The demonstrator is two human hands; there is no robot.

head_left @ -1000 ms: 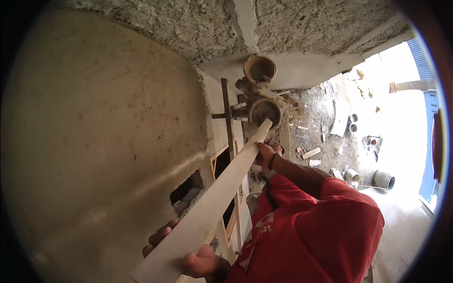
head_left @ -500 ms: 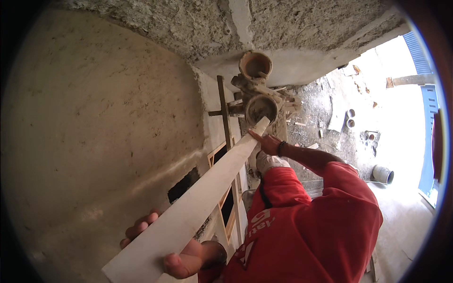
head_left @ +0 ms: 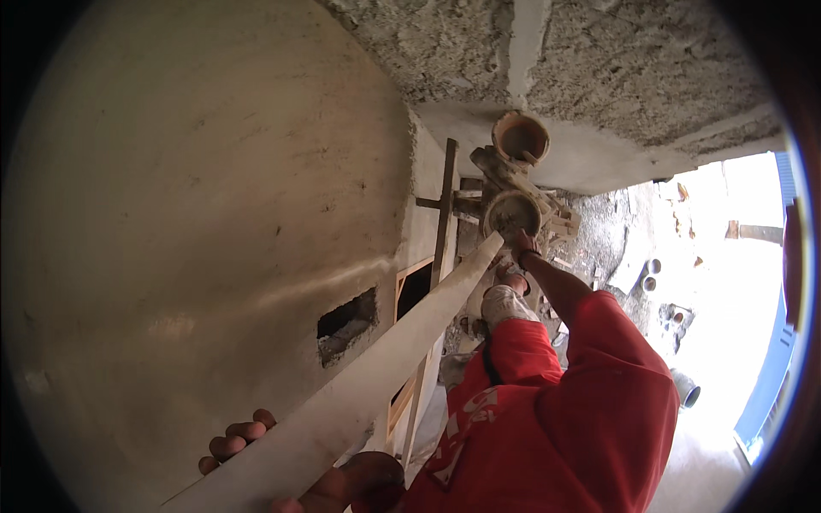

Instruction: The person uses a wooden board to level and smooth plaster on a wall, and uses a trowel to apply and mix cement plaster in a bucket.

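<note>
A long pale flat board (head_left: 359,389) slants from the lower left up to the middle of the view. My left hand (head_left: 308,492) grips its near end, fingers over the far edge and thumb on the opposite side. My right hand (head_left: 525,245) is by the board's narrow far end, at the near rim of a round bucket (head_left: 488,216) with grey, mortar-like stuff inside. Its fingers are too small and dark to make out. Behind stands a second bucket (head_left: 521,137), with a stick-like thing at its rim.
A smooth plastered wall (head_left: 214,171) fills the left, with a rectangular hole (head_left: 346,327) in it. A dark upright bar (head_left: 445,209) stands by the buckets. Rough masonry (head_left: 633,68) spans the top. Rubble and several pots lie on the floor at right, near a metal bucket (head_left: 687,389).
My right hand has left the board's far end and reached to the bucket's rim. The view has shifted, baring more of the wall hole. My left hand keeps its grip.
</note>
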